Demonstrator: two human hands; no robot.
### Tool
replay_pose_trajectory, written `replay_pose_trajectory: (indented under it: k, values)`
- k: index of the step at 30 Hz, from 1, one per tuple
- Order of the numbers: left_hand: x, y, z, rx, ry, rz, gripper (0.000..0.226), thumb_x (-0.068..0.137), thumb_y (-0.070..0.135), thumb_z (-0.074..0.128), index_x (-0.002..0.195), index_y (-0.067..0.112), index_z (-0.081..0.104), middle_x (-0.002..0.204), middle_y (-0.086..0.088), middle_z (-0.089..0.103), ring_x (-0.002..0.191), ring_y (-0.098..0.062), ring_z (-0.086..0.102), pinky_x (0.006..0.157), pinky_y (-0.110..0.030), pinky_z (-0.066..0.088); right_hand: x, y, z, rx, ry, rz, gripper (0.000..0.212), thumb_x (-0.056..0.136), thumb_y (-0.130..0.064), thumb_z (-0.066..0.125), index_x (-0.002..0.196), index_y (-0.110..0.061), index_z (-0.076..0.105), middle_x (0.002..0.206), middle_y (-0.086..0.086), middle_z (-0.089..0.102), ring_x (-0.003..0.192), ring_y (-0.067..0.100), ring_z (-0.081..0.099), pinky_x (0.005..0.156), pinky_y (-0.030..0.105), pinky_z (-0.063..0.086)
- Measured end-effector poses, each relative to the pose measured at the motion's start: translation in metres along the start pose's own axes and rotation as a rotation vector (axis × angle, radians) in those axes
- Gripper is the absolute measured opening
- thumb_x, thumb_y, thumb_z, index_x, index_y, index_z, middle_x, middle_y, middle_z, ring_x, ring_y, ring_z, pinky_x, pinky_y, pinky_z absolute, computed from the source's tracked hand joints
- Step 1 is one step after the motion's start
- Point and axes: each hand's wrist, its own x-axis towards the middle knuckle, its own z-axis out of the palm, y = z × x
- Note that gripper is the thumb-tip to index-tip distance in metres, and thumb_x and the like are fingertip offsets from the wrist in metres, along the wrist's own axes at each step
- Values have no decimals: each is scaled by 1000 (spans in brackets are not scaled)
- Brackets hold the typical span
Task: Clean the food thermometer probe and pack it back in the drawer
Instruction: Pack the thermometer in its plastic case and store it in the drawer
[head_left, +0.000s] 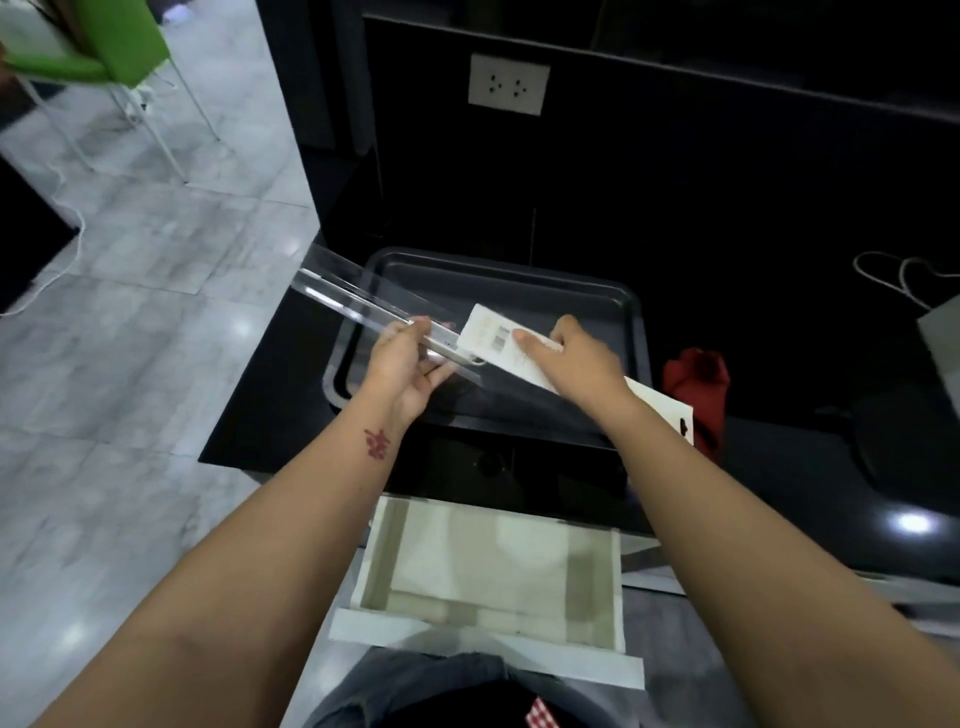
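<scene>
My left hand (405, 364) grips a long clear plastic sleeve (353, 291) that slants up to the left over a dark tray (631, 312). A white backing card (498, 340) with a barcode sticks out of the sleeve's right end, and my right hand (576, 356) pinches that card from above. The card's far end with a hang hole (680, 421) shows past my right wrist. The thermometer probe itself cannot be made out inside the packaging. Below, a white drawer (618, 587) stands pulled open with a pale liner inside.
The tray rests on a black counter (270, 395). A red cloth (696, 384) lies right of the tray, and a paper bag with string handles (935, 338) stands at the far right. A wall socket (509, 83) is behind; a green chair (104, 47) is on the marble floor at the left.
</scene>
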Motion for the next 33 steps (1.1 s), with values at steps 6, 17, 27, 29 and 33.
replay_pose_trajectory:
  k: [6, 17, 27, 29, 33]
  values:
    - [-10, -13, 15, 34, -1, 1, 4, 101, 16, 48, 104, 14, 49, 111, -13, 73, 98, -30, 71, 72, -40, 62, -13, 23, -3, -206, -45, -53, 58, 85, -77, 37, 101, -23, 48, 100, 1, 64, 103, 29, 60, 93, 42, 39]
    - [-16, -11, 12, 28, 28, 6, 11, 101, 17, 49, 111, 14, 52, 111, -12, 73, 100, -30, 71, 73, -40, 61, -18, 43, -13, -263, 44, -128, 59, 84, -78, 36, 105, -24, 46, 96, 1, 65, 99, 29, 60, 95, 44, 37]
    - [-13, -5, 8, 36, 13, -3, 14, 101, 19, 47, 113, 13, 52, 107, -10, 75, 96, -28, 72, 81, -42, 59, -16, 40, -15, -270, 111, -173, 55, 84, -77, 37, 99, -25, 45, 92, 0, 66, 92, 26, 60, 91, 42, 36]
    - [-13, -5, 9, 24, 9, -4, 13, 101, 19, 47, 112, 13, 51, 105, -10, 75, 92, -27, 73, 74, -40, 60, -15, 39, -15, -267, 123, -168, 54, 84, -77, 38, 99, -25, 44, 94, 1, 66, 93, 27, 60, 91, 43, 36]
    - [-12, -4, 9, 6, -7, -14, 13, 102, 20, 48, 112, 13, 51, 100, -7, 76, 83, -24, 74, 60, -35, 61, -13, 39, -15, -259, 142, -152, 59, 84, -77, 39, 106, -22, 47, 99, 3, 67, 98, 28, 60, 92, 43, 35]
